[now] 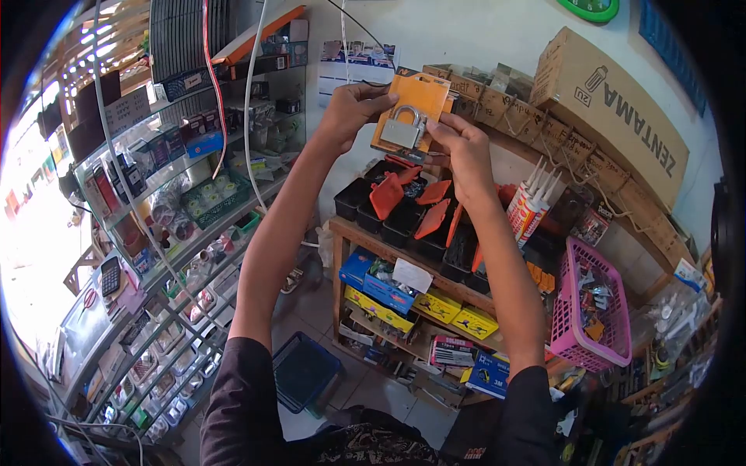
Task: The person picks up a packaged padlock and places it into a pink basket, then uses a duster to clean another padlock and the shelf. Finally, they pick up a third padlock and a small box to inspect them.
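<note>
Both arms reach up and forward, holding a packaged padlock (402, 130) in front of the wall. The padlock has a silver body and shackle and sits on an orange-yellow card under clear plastic. My left hand (359, 116) grips the left edge of the pack, its thumb and fingers closed on it. On the right edge, my right hand (461, 144) pinches the pack near the padlock's body. Below the pack are black bins (395, 231) with orange-red lids (386, 196), some of them tilted up.
Sealant tubes (530, 206) stand right of the bins. A pink basket (566, 311) of small packets is further right. A large Zentama carton (622, 109) rests above. Glass shelves (175, 175) of goods line the left; a dark blue tray (308, 373) is on the floor. Cables hang at left.
</note>
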